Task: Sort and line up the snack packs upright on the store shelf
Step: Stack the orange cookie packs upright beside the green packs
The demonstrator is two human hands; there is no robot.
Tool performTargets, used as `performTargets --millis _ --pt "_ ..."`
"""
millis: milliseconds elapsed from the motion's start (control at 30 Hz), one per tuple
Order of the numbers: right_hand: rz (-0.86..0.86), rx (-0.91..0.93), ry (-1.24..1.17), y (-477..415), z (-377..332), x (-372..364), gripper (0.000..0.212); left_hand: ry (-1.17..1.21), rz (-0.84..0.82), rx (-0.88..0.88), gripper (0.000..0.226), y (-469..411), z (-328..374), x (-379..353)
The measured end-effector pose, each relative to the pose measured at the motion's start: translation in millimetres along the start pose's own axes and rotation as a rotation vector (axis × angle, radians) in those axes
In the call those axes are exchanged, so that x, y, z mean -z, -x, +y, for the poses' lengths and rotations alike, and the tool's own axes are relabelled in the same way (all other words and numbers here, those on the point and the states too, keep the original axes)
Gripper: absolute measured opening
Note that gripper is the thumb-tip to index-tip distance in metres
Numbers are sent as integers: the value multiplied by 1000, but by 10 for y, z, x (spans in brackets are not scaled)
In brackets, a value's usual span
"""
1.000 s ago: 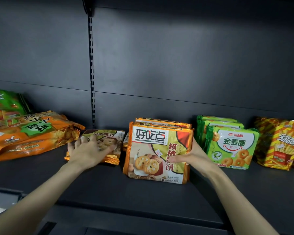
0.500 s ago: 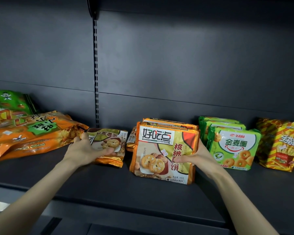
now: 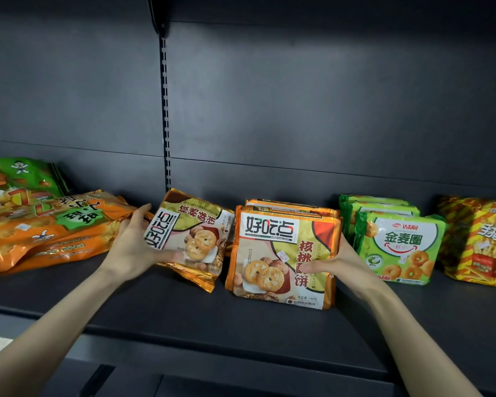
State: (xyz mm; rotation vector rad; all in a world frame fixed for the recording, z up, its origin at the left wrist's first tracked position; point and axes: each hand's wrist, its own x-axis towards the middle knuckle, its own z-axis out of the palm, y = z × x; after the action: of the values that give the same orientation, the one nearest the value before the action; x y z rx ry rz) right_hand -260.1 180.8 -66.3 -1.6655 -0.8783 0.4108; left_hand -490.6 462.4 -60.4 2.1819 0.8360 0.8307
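Observation:
My left hand [image 3: 132, 247] grips an orange walnut-cookie pack [image 3: 192, 236], lifted off the shelf and tilted sideways, its lettering running vertically. To its right an upright row of the same orange cookie packs [image 3: 281, 253] stands on the dark shelf [image 3: 184, 308]. My right hand [image 3: 335, 259] clasps the row's right edge, thumb on the front pack's face. Further right stand green ring-biscuit packs [image 3: 398, 247] in a row, then striped yellow-red stick-snack packs [image 3: 481, 242] at the far right.
Large orange snack bags [image 3: 49, 227] lie flat at the left, with green bags [image 3: 20, 173] behind them. A slotted upright rail [image 3: 164, 110] runs down the dark back panel. A lower shelf edge [image 3: 241, 365] shows below.
My left hand closed on the flat-lying cookie pack and raised it off the shelf, tilting its face toward me. My right hand stayed on the upright row.

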Motion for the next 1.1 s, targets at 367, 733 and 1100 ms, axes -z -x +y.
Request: performTargets --millis 367,733,1100 --pt "-15 13 -9 7 6 -6 105 535 348 -135 81 245 253 17" --pt "-40 21 33 33 3 -41 110 760 256 -35 55 466 104 -52" --pt "-62 36 34 60 -31 -115 98 1022 -37 -68 58 747 199 457"
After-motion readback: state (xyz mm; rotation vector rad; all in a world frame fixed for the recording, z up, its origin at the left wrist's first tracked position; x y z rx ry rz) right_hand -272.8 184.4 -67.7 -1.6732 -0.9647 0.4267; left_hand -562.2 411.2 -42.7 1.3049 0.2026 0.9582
